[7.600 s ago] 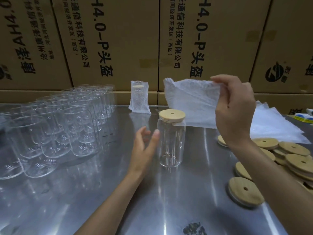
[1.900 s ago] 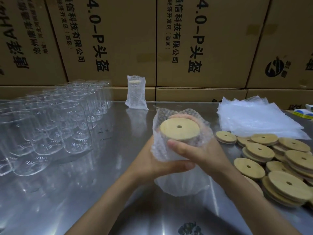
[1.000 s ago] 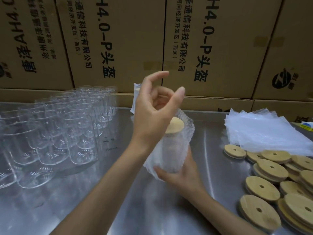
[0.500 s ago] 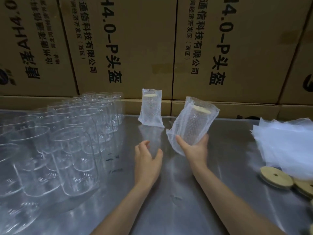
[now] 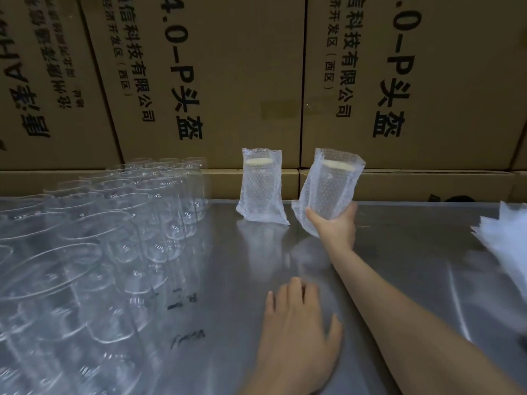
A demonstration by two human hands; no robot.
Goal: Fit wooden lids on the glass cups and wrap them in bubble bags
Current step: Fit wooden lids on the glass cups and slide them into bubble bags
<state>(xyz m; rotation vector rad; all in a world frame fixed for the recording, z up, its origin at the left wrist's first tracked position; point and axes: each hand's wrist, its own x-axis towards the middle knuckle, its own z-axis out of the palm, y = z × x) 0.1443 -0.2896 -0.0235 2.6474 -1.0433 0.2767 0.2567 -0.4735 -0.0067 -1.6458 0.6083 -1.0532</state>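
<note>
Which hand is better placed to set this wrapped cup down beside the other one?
Right. The right hand already grips the wrapped cup just beside the standing wrapped cup; the left hand rests near, holding nothing.

table (image 5: pixel 399 252): brushed metal, glossy
cups (image 5: pixel 119 223): clear smooth glass
bubble bags (image 5: pixel 261 192): translucent dimpled plastic
boxes (image 5: pixel 228 67): matt brown cardboard
</note>
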